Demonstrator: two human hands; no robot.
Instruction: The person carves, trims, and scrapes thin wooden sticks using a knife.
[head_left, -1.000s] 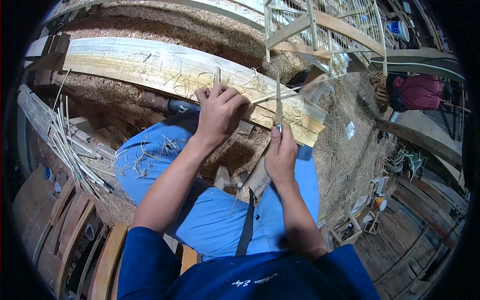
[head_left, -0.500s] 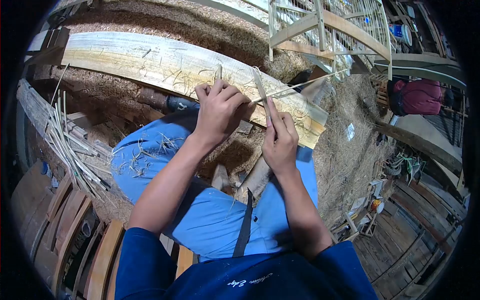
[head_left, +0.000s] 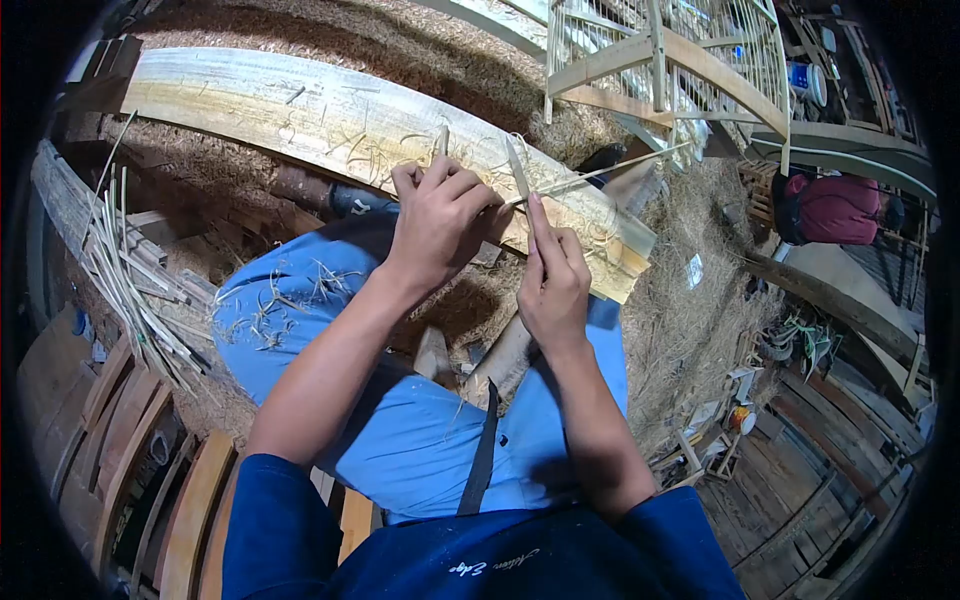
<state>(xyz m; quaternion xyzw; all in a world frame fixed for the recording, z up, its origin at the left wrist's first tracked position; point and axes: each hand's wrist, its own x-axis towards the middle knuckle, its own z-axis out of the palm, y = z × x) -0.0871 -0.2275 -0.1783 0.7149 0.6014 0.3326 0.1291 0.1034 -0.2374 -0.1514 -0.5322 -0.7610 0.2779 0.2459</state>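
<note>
Left hand grips thin strip over shavings-strewn plank; right hand holds knife, blade crossing strip. Loose strips left, barred cage far right.

Knife and strip over plank

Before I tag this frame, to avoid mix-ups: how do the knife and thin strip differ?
The knife has a grey blade; the thin strip is pale. The knife's blade is broader; the thin strip shows more length. The right hand holds the knife, the left hand the thin strip. Both are narrow.
</note>
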